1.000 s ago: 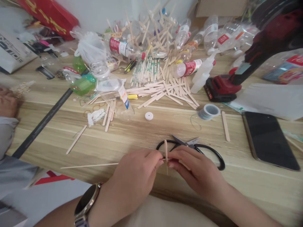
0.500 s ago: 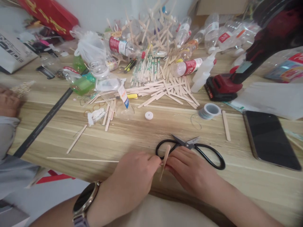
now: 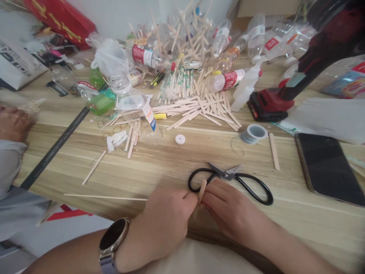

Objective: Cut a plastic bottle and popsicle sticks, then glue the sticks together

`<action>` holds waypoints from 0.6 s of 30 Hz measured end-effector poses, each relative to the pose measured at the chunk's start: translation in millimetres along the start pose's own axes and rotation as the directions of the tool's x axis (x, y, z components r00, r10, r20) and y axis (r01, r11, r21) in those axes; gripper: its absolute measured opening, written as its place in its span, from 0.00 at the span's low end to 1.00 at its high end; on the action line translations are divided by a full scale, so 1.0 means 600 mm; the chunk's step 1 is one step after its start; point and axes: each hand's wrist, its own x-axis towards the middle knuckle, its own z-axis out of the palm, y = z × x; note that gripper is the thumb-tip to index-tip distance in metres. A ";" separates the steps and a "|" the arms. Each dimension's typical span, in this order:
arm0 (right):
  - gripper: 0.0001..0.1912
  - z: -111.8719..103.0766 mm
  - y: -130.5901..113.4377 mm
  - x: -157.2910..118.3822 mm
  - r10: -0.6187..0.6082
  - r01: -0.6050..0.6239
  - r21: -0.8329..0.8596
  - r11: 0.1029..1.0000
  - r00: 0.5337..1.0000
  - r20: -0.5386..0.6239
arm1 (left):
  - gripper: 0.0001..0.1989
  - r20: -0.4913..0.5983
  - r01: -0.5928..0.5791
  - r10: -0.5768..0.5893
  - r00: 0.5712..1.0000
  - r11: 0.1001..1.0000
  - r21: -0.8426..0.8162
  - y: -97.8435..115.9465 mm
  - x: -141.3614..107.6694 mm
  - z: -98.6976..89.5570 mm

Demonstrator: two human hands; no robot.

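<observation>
My left hand (image 3: 168,215), with a watch (image 3: 114,234) on its wrist, is closed near the table's front edge. A thin stick (image 3: 105,196) runs out leftward from behind it. Against its fingertips stands a flat wooden stick (image 3: 202,192), tilted and nearly upright. My right hand (image 3: 228,207) is closed round the other side of this flat stick, its fingers bent and pressed together. Black-handled scissors (image 3: 226,175) lie with blades apart just beyond my right hand. The fingertips of both hands are partly hidden.
Behind lies a pile of flat wooden sticks (image 3: 196,110) with plastic bottles (image 3: 230,80). A wire spool (image 3: 253,134), a phone (image 3: 327,167) and a red-black power tool (image 3: 270,102) are at the right. Another person's hand (image 3: 14,123) rests at the far left, past a dark bar (image 3: 58,144).
My left hand and watch have shifted slightly right and down, and the thin stick has moved with them. The flat stick sits a little lower, still between my hands.
</observation>
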 end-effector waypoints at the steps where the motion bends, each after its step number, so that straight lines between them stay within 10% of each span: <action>1: 0.14 0.000 0.000 0.000 0.002 -0.002 0.002 1.000 1.000 0.004 | 0.14 0.011 0.000 0.000 1.000 1.000 0.005 0.001 0.000 -0.001; 18: 0.14 0.005 -0.003 -0.001 0.010 -0.008 -0.035 0.999 0.999 0.053 | 0.14 0.099 -0.005 0.004 0.995 1.000 0.006 0.004 -0.001 0.005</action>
